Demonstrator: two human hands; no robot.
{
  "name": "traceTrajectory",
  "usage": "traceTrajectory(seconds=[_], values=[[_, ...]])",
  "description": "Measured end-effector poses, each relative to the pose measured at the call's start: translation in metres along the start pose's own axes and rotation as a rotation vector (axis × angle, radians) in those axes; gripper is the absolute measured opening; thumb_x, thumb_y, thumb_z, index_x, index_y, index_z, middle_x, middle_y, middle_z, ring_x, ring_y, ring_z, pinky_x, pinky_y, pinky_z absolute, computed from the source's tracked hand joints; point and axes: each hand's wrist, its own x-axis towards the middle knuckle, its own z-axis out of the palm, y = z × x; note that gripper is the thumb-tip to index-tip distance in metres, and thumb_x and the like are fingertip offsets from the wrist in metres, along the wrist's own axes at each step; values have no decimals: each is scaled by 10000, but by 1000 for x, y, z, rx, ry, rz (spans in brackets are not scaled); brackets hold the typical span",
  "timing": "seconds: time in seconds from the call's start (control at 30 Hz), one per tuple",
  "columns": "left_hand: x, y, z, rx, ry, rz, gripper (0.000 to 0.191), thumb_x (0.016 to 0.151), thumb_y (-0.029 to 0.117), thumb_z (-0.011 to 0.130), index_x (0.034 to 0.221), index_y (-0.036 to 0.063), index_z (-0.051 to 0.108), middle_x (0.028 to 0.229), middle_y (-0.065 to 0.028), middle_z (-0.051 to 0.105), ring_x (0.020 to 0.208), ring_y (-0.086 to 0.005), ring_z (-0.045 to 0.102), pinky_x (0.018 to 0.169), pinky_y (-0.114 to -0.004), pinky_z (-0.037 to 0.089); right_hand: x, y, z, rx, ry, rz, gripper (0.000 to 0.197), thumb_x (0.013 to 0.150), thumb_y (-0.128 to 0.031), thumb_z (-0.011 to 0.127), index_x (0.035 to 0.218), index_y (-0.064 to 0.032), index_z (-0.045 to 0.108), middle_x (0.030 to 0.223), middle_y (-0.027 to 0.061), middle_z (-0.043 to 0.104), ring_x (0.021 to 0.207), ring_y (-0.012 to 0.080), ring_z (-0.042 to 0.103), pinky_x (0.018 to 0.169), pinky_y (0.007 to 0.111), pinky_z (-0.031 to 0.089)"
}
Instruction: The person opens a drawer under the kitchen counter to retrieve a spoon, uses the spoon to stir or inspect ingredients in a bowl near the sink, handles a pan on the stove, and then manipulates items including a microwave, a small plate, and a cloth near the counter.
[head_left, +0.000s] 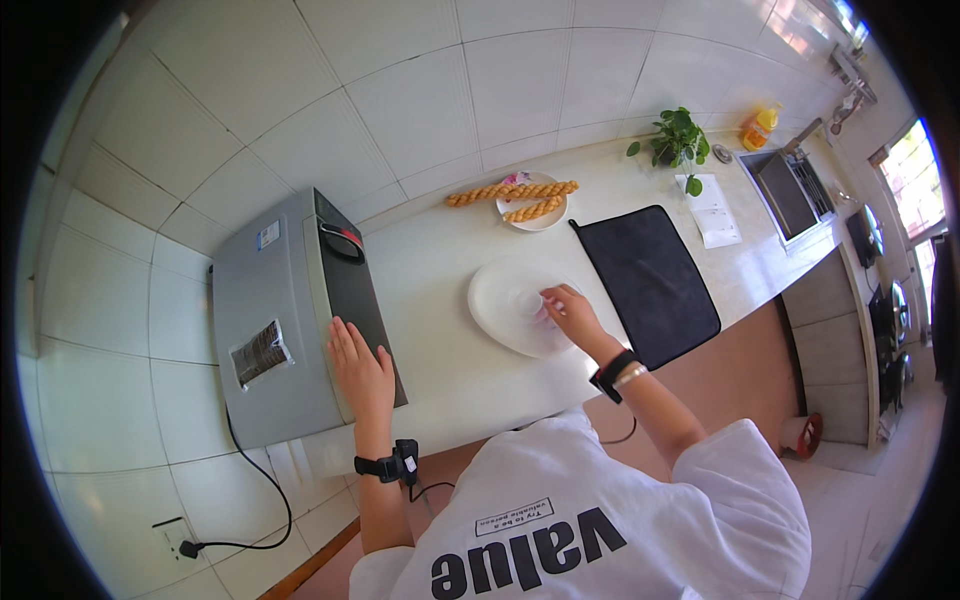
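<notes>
A translucent domed plastic cover rests on the counter over what looks like a patterned plate, only faintly visible through it. My right hand pinches the small round knob on the cover's top. My left hand lies flat, fingers extended, against the dark front of a grey microwave oven and holds nothing. Behind the cover, a floral plate carries twisted fried dough sticks, the longest reaching past its rim. A black rectangular mat lies to the right of the cover.
A packet lies on the microwave, whose cable runs to a wall socket. Farther right are a green plant, a white paper sheet, a yellow pump bottle and a sink. The tiled wall bounds the counter's back.
</notes>
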Motion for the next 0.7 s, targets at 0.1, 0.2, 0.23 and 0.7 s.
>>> traceTrajectory(seconds=[0.1,0.2,0.23,0.7], values=[[0,0,2,56,-31,-7,578,861,164,535,1341,-101,351,1479,-232,244,1384,-345,227,1137,-442,192,24,-8,24,-509,-68,-250,298,799,-119,655,1088,-73,603,1089,94,566,1032,248,552,855,361,477],[-3,-3,4,64,-16,-4,592,852,171,543,1342,-100,351,1477,-234,250,1382,-353,229,1135,-449,194,35,-13,33,-685,-231,-209,379,744,-139,695,1099,-73,578,1101,94,540,1071,272,510,888,387,453],[-3,-2,4,56,-8,2,594,849,172,547,1341,-99,352,1476,-234,253,1382,-352,229,1135,-450,194,36,-12,35,-784,-257,-240,394,731,-137,704,1096,-67,572,1079,99,539,1046,281,518,879,391,452],[-6,-4,11,30,26,-20,589,830,153,563,1327,-101,373,1468,-250,257,1377,-377,228,1135,-479,181,55,-11,-10,-435,-264,-219,406,716,-147,731,1077,-79,559,1060,140,543,1045,325,524,916,388,437]])
